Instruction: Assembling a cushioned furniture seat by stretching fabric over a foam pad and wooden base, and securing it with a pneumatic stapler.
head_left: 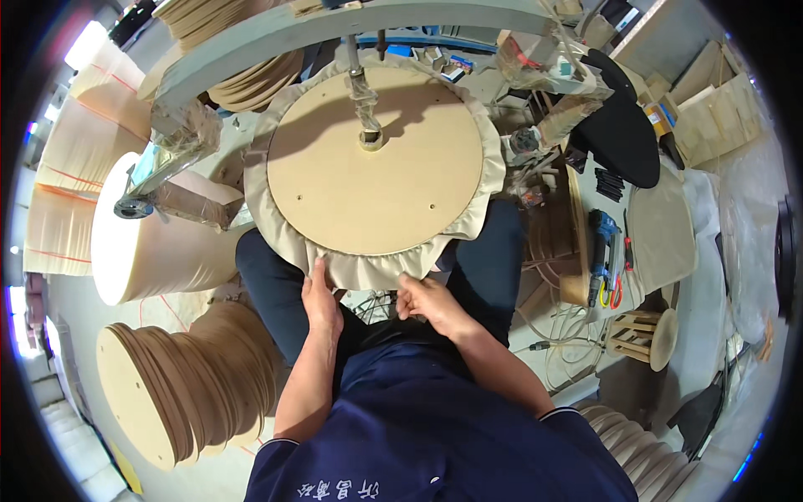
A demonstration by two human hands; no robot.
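Note:
A round tan board (376, 201) lies in front of me, level above my knees. Cream fabric (368, 272) wraps its rim and is gathered in ruffles all the way round. The tip of a metal press rod (363, 96) wrapped in clear film meets the board at a ring near its centre. At the near edge, my left hand (321, 301) is closed on the fabric, thumb on top and fingers partly hidden beneath. To its right my right hand (428, 303) is closed, its fingers curled at the fabric's lower edge; whatever is between them does not show.
A grey frame (351, 29) arches over the board, with film-wrapped arms on both sides. Stacked round boards (184, 389) lie at lower left, beside foam rolls (167, 230). At right, a bench holds a blue power tool (600, 247) and scissors (616, 293). Cables (569, 343) lie below.

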